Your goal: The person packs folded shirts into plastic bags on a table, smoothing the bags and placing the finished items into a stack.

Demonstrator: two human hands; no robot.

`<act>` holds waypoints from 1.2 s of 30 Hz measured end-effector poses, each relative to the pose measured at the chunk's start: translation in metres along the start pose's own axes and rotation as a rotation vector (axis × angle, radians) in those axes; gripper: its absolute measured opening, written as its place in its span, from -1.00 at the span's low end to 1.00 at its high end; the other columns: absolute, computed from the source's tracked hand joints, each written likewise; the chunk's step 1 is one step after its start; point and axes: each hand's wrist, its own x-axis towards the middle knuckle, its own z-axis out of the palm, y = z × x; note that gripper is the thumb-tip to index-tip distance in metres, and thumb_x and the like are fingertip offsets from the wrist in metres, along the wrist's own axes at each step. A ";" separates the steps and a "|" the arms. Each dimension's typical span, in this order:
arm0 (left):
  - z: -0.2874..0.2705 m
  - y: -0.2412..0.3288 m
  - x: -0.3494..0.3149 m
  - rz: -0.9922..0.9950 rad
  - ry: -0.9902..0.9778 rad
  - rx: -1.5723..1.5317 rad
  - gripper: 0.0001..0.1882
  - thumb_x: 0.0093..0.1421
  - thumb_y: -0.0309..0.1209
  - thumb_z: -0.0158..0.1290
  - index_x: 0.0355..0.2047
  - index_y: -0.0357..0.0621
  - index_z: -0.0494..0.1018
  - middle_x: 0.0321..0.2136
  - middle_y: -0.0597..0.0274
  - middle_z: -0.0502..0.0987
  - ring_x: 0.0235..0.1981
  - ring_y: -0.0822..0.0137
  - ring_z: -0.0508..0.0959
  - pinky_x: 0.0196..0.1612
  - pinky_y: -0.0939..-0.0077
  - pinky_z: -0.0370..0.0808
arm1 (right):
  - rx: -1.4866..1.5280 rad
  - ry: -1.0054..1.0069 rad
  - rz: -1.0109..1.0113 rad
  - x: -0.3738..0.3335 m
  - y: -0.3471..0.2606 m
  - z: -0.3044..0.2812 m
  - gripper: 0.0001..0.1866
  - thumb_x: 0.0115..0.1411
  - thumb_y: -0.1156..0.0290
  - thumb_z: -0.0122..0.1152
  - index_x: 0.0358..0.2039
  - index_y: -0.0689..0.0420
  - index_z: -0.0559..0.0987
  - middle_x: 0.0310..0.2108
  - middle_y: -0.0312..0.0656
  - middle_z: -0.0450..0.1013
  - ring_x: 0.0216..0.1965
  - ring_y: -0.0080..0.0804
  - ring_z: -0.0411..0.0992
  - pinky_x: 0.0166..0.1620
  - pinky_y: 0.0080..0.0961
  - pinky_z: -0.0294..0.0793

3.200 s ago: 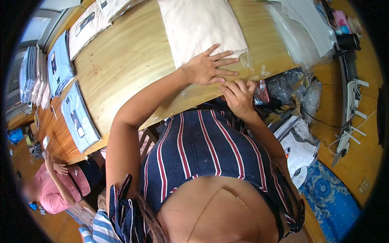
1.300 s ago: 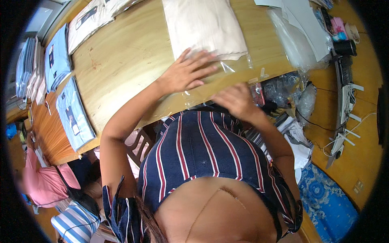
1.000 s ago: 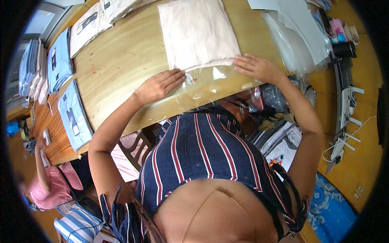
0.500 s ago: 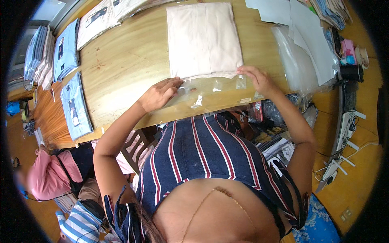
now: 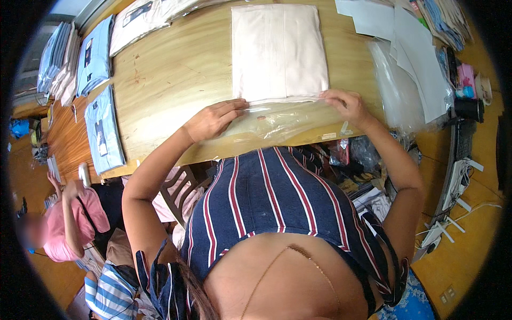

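A folded pale pink garment (image 5: 280, 53) lies flat on the wooden table in front of me, a faint seam running down its middle. From its near edge a clear plastic bag (image 5: 282, 121) spreads toward me, wrinkled and shiny. At the garment's near left corner, my left hand (image 5: 216, 118) has its fingers together on the bag's edge; its fingertips touch the corner. My right hand (image 5: 348, 105) pinches the plastic at the near right corner, thumb and fingers closed. How much film lies under the fingers is hidden.
Bagged light blue shirts (image 5: 104, 130) lie along the table's left edge, and pale folded garments (image 5: 141, 21) at the back left. On the right are a pile of clear bags (image 5: 397, 85) and white sheets (image 5: 421, 69). A person in pink (image 5: 66, 226) is at the lower left.
The plastic along the garment's near edge now stretches out wider and smoother between my hands. My right hand's fingers have curled in more. The person in pink has raised an arm.
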 end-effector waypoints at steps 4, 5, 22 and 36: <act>0.004 0.003 0.001 0.013 0.119 0.033 -0.79 -0.05 -0.52 -0.05 -0.33 -0.22 0.31 -0.17 0.10 0.38 -0.17 0.18 0.42 -0.19 0.43 0.42 | 0.195 0.095 0.259 0.005 -0.003 0.004 -0.86 0.07 0.43 0.01 -0.42 0.25 0.43 -0.35 -0.13 0.39 -0.28 -0.45 0.37 -0.20 -0.59 0.31; 0.007 0.003 0.002 0.028 0.153 0.079 -0.81 -0.05 -0.52 -0.04 -0.35 -0.21 0.32 -0.21 0.10 0.40 -0.22 0.19 0.44 -0.24 0.44 0.43 | 0.224 0.145 0.235 0.005 0.000 0.008 -0.88 0.07 0.47 0.01 -0.42 0.26 0.43 -0.38 -0.18 0.38 -0.31 -0.48 0.36 -0.21 -0.62 0.31; 0.023 -0.011 0.059 -0.940 0.552 -0.288 -0.76 0.15 -0.37 -0.20 -0.56 -0.30 0.27 -0.78 0.02 0.39 -0.72 0.11 0.44 -0.61 0.34 0.35 | -0.185 0.860 0.505 0.045 -0.004 0.052 -0.81 -0.05 0.40 0.08 -0.62 0.29 0.45 -0.59 -0.03 0.35 -0.55 -0.18 0.34 -0.46 -0.41 0.32; 0.018 -0.012 0.084 -1.093 0.287 0.310 -0.75 -0.03 -0.31 -0.04 -0.48 -0.29 0.35 -0.44 -0.02 0.46 -0.27 0.08 0.42 -0.40 0.31 0.39 | -0.529 0.697 0.699 0.064 -0.022 0.050 -0.82 -0.03 0.39 0.02 -0.39 0.12 0.32 -0.40 -0.03 0.33 -0.38 -0.01 0.34 -0.40 -0.20 0.33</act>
